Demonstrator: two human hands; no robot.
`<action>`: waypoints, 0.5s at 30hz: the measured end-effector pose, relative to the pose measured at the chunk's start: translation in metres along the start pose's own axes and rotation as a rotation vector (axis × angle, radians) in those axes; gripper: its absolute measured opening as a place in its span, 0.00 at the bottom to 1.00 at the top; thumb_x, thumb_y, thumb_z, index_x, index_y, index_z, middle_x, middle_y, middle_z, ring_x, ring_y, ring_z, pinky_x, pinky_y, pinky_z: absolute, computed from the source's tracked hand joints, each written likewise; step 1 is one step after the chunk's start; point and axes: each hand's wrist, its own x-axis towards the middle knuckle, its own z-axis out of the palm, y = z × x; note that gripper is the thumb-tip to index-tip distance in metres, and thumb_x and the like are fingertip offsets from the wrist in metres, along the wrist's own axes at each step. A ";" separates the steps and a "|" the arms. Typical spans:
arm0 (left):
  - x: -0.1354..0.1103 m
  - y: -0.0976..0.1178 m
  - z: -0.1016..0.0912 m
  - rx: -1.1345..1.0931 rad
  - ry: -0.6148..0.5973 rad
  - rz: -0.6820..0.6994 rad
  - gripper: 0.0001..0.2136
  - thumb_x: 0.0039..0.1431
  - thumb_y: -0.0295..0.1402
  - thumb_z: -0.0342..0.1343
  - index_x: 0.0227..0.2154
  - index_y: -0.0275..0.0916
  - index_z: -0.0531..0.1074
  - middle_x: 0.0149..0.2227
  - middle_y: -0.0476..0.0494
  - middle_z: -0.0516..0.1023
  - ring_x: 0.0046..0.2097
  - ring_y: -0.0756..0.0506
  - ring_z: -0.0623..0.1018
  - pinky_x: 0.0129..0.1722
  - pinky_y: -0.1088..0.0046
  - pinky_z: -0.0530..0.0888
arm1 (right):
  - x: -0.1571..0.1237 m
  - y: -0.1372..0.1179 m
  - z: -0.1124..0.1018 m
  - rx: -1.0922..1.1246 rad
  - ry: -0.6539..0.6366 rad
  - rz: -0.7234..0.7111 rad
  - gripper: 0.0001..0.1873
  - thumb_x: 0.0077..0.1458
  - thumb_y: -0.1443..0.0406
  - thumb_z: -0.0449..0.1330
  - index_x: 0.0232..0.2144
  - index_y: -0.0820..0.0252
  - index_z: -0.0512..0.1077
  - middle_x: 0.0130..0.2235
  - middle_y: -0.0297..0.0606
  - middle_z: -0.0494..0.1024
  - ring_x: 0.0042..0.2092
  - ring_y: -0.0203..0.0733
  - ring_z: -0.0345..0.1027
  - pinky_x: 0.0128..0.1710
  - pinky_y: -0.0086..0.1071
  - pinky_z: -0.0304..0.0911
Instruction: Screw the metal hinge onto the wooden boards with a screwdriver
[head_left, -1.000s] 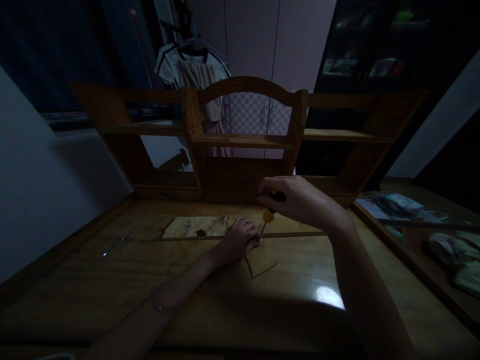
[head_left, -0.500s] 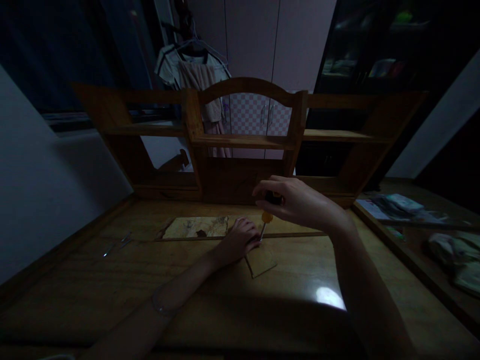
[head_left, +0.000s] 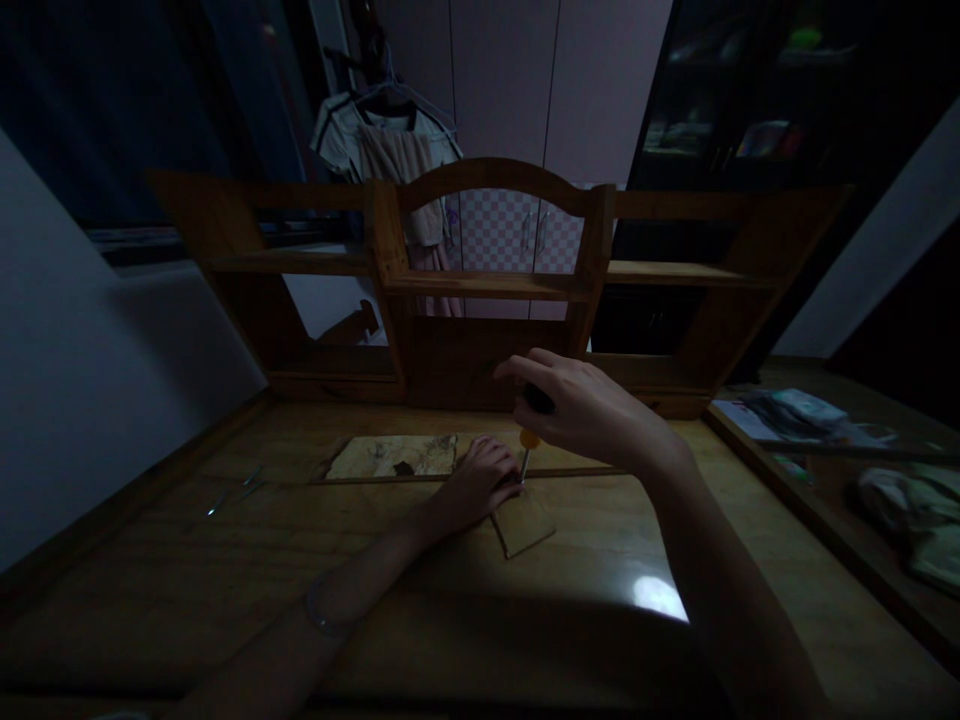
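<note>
My right hand (head_left: 581,405) is closed round the handle of a screwdriver (head_left: 529,440) with a black and yellow grip. Its metal shaft points down, nearly upright, to the fingertips of my left hand (head_left: 484,475). That hand rests on the wood with thumb and forefinger drawn together at the shaft's tip; whatever they pinch is too small and dark to make out. Just in front of them, a small square wooden piece (head_left: 525,525) lies on the desk. A long strip (head_left: 390,455) with a torn, stained surface runs behind my left hand.
The wooden desk top (head_left: 360,600) has a shelf unit (head_left: 487,285) along its back. Several thin metal items (head_left: 251,482) lie at the left. Light glares off the desk at the right. Beyond its right edge are papers (head_left: 795,410) and cloth (head_left: 930,520).
My right hand has shifted slightly left and turned, and its forefinger is more extended. The screwdriver handle has tilted a little toward upright. My left hand stays in place.
</note>
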 end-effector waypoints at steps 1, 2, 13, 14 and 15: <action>0.000 0.000 0.000 -0.001 0.001 -0.003 0.09 0.58 0.37 0.61 0.33 0.37 0.69 0.37 0.45 0.70 0.46 0.43 0.66 0.52 0.64 0.62 | 0.000 0.000 0.001 -0.005 0.003 0.000 0.18 0.60 0.69 0.57 0.52 0.55 0.68 0.45 0.37 0.71 0.41 0.40 0.67 0.42 0.29 0.57; 0.000 0.000 0.000 -0.003 0.004 -0.005 0.09 0.58 0.37 0.61 0.33 0.37 0.69 0.38 0.45 0.70 0.46 0.43 0.66 0.52 0.64 0.62 | 0.001 0.000 0.001 -0.012 0.005 0.000 0.17 0.60 0.69 0.57 0.51 0.55 0.68 0.44 0.37 0.71 0.41 0.40 0.67 0.42 0.29 0.57; -0.004 -0.006 0.002 -0.017 0.006 -0.015 0.11 0.57 0.41 0.61 0.31 0.38 0.73 0.35 0.46 0.71 0.45 0.43 0.67 0.50 0.64 0.61 | 0.006 0.004 0.006 -0.155 0.050 0.026 0.07 0.66 0.66 0.53 0.40 0.57 0.72 0.36 0.34 0.71 0.35 0.38 0.66 0.33 0.30 0.51; -0.003 -0.006 0.002 -0.012 0.006 -0.019 0.11 0.57 0.42 0.61 0.30 0.38 0.73 0.35 0.46 0.71 0.45 0.43 0.67 0.50 0.64 0.61 | 0.006 0.003 0.006 -0.152 0.051 0.029 0.07 0.65 0.67 0.54 0.41 0.56 0.72 0.36 0.34 0.72 0.35 0.38 0.66 0.34 0.30 0.51; -0.003 -0.006 0.003 -0.009 0.006 -0.023 0.12 0.56 0.42 0.62 0.30 0.38 0.72 0.35 0.46 0.71 0.45 0.43 0.67 0.49 0.64 0.61 | 0.006 0.002 0.006 -0.147 0.051 0.030 0.07 0.64 0.67 0.54 0.42 0.56 0.72 0.37 0.33 0.72 0.36 0.38 0.66 0.34 0.30 0.52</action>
